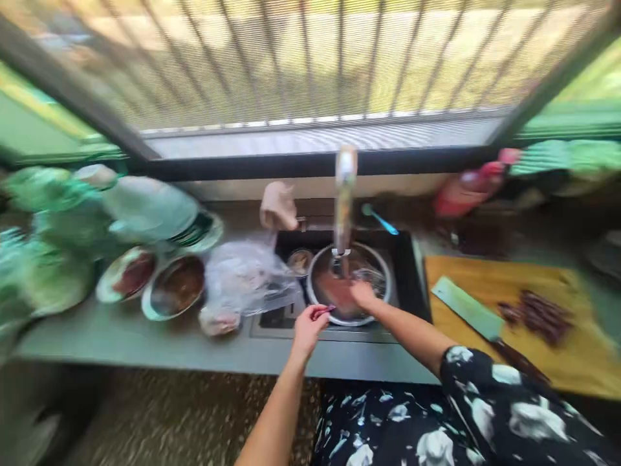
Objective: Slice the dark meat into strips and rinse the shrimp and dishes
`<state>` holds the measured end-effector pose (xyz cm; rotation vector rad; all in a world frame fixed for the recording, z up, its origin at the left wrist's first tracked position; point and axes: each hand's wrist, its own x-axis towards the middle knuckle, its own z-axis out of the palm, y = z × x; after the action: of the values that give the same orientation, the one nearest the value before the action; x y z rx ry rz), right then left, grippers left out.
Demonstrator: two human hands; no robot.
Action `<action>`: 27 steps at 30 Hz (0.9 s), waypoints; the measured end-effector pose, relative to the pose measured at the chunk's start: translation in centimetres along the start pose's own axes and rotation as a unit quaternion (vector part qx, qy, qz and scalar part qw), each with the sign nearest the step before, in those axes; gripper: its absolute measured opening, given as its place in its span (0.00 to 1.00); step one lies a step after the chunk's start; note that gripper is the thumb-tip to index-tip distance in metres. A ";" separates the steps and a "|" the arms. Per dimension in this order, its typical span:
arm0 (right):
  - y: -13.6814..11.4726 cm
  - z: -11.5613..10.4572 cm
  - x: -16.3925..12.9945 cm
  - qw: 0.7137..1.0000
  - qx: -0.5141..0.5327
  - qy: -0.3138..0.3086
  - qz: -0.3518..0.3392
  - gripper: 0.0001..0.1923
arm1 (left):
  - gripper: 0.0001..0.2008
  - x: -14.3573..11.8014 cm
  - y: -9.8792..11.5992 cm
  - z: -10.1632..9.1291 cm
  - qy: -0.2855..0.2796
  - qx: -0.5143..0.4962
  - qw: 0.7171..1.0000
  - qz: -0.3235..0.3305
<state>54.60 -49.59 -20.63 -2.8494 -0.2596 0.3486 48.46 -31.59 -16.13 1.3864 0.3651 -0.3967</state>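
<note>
My left hand (309, 329) is closed in a pinch at the near rim of a round metal basin (387, 307). Between thumb and fingers sits a small purple-red piece (328, 309), too small to name. My right hand (363, 295) reaches into the basin, where reddish-brown water (334, 291) stands; its fingers are blurred and partly hidden. The tap (344, 200) comes down over the basin's middle. Something wiry or shiny (371, 277) shows inside the basin, right of the tap, but I cannot make out what it is.
On the right, a yellow cutting board (451, 268) carries a cleaver (468, 307) and a dark red chopped heap (546, 316). Left stand a clear plastic bag (247, 275), a bowl of brown liquid (160, 314) and a dish with red meat (136, 272). A light blue spoon-like utensil (381, 219) lies behind the sink.
</note>
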 end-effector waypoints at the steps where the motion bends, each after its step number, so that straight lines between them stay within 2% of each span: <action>1: 0.9 -0.2 0.2 1.000 0.019 0.000 0.007 0.09 | 0.15 0.5 0.1 0.8 -0.014 0.016 1.000 0.009; 4: 3.9 -0.4 -0.3 0.997 0.071 0.014 0.012 0.11 | 0.18 2.6 0.8 2.7 -0.080 0.019 0.997 0.002; 5: 4.8 -0.3 -1.1 0.996 0.082 0.020 0.009 0.12 | 0.17 3.3 0.8 3.4 -0.080 0.049 0.996 -0.004; 8: 7.4 0.4 -4.6 0.995 0.092 0.030 -0.006 0.09 | 0.11 5.0 0.1 5.3 -0.002 0.234 0.972 -0.009; 10: 9.3 0.7 -7.2 0.996 0.086 0.036 -0.006 0.06 | 0.09 5.5 -1.1 7.0 0.066 0.342 0.937 0.016; 13: 13.1 0.2 -11.2 0.996 0.075 0.056 0.013 0.13 | 0.11 5.4 -3.0 10.8 0.126 0.464 0.875 0.053; 14: 14.6 -0.1 -12.7 0.995 0.071 0.067 0.017 0.15 | 0.12 5.1 -3.5 12.5 0.127 0.474 0.870 0.055; 15: 16.3 -0.6 -14.3 0.994 0.068 0.081 0.019 0.16 | 0.13 4.7 -3.9 14.5 0.118 0.456 0.880 0.055; 17: 19.9 -1.6 -18.2 0.990 0.065 0.120 0.025 0.13 | 0.15 3.7 -4.7 19.4 0.081 0.379 0.920 0.062; 20: 25.6 -2.7 -24.7 0.979 0.060 0.178 0.077 0.10 | 0.17 1.8 -6.2 28.9 -0.028 0.266 0.960 0.084; 21: 27.4 -2.8 -26.7 0.975 0.055 0.188 0.101 0.10 | 0.17 1.0 -7.0 32.4 -0.078 0.248 0.961 0.088; 23: 30.4 -2.7 -30.0 0.971 0.047 0.191 0.135 0.10 | 0.14 -0.5 -8.8 39.6 -0.140 0.257 0.949 0.115; 25: 32.6 -2.3 -32.1 0.972 0.048 0.173 0.151 0.10 | 0.10 -1.8 -10.9 46.1 -0.150 0.297 0.931 0.148; 27: 34.0 -1.9 -33.0 0.976 0.057 0.140 0.159 0.11 | 0.10 -2.7 -12.9 51.0 -0.147 0.356 0.904 0.186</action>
<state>28.48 -89.17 -21.23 -2.7765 0.2658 0.0145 40.84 -83.68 -18.46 2.0237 -0.3384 -0.4315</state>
